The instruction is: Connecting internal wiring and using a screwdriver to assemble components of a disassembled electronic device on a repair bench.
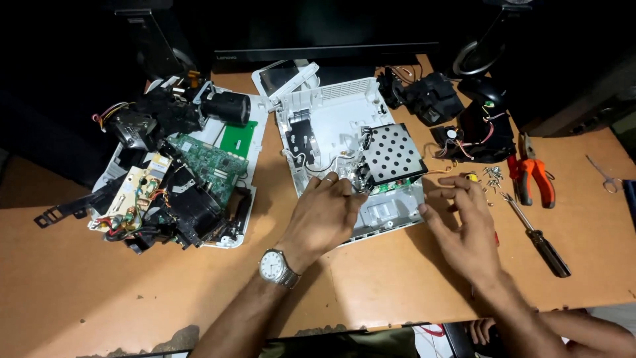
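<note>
A white plastic device shell [331, 119] lies open in the middle of the wooden table [79, 285]. Inside it sits a perforated metal shield [392, 154] over a circuit board. My left hand [326, 213], with a wristwatch, rests on the shell's near edge, fingertips at the wires and small parts just left of the shield. My right hand [464, 222] hovers over the table beside the shell's right edge, fingers spread and holding nothing. A pile of small screws [493, 178] lies just beyond its fingertips.
A heap of removed parts sits at the left: a green circuit board [211, 166], a black lens assembly [225, 106], wired modules. At the right lie a screwdriver [540, 240], orange-handled pliers [533, 176], small scissors [604, 174], black fan parts [480, 132]. A monitor base stands behind.
</note>
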